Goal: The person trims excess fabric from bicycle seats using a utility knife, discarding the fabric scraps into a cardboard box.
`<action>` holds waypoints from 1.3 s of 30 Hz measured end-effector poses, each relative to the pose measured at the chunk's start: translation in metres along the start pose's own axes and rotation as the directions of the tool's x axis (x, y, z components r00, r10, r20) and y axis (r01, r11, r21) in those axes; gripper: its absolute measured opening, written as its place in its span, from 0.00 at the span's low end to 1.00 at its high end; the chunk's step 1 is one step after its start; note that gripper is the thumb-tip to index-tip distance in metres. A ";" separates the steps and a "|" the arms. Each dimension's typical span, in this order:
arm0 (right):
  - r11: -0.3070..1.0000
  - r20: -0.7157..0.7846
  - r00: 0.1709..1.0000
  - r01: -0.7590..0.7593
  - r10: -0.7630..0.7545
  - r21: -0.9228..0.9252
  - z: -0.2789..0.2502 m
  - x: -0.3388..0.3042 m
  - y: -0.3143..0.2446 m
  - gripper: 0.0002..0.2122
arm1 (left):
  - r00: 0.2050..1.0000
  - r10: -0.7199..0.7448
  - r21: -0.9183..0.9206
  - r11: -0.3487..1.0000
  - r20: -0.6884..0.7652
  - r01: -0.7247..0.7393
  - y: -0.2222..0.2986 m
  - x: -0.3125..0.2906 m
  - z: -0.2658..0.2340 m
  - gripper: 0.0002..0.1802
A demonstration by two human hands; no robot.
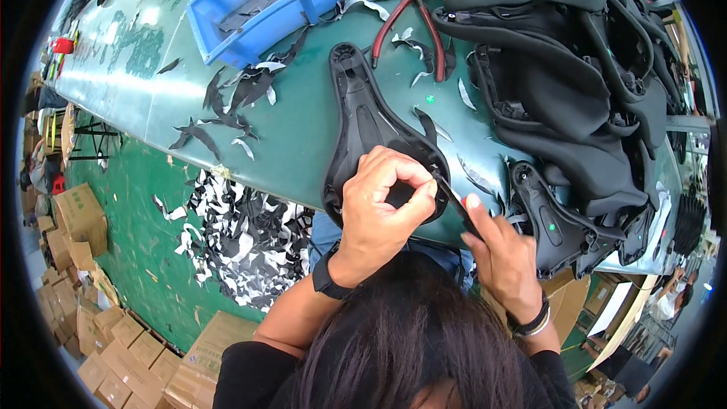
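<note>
A black bicycle saddle (367,117) lies underside up on the green table, its narrow nose pointing away from me. My left hand (382,201) is over the wide rear part, thumb and forefinger pinched together at the right rim. Whatever is between those fingertips is too small to make out. In my right hand (503,257) is a slim dark knife (459,206), its tip touching or very near the same rim, close to the left fingertips. The left hand hides part of the saddle's rear.
Red-handled pliers (409,26) lie beyond the saddle, near a blue bin (261,7) holding dark pieces. Black saddles (553,68) are heaped on the right. Trimmed strips (227,110) litter the table (284,136); a scrap pile (246,238) covers the floor at left, near cardboard boxes (129,363).
</note>
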State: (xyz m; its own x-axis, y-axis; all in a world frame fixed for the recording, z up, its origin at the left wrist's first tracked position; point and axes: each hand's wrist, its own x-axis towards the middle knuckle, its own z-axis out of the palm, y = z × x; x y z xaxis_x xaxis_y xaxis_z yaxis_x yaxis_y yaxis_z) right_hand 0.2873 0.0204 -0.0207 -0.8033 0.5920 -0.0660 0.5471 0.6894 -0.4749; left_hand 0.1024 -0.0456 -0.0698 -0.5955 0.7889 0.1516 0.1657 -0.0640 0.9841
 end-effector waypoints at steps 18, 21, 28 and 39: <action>0.928 0.019 0.973 -0.224 0.229 0.296 -0.001 0.023 0.006 0.25 | 0.633 -0.051 -0.247 0.894 0.772 0.374 -0.004 0.128 -0.008 0.08; 0.876 0.051 0.952 -0.298 0.302 0.380 0.007 0.012 -0.006 0.25 | 0.862 -0.070 -0.657 0.618 0.502 0.433 -0.008 0.149 -0.016 0.09; 0.942 0.053 0.963 -0.270 0.265 0.199 -0.008 0.029 0.010 0.23 | 0.588 0.063 0.428 0.624 0.806 -0.653 0.007 0.130 -0.037 0.23; 0.733 0.041 0.965 -0.223 0.258 0.642 0.019 0.001 0.010 0.22 | 0.896 -0.425 0.360 0.862 0.128 0.357 0.021 0.020 -0.075 0.24</action>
State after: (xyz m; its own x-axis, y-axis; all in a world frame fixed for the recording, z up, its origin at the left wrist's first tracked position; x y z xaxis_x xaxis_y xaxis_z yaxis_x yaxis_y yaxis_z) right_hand 0.2873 0.0198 -0.0422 -0.6436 0.7324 -0.2223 0.4295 0.1052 -0.8969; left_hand 0.0353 -0.0772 -0.0392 -0.5039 0.8122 -0.2939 0.2131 0.4466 0.8690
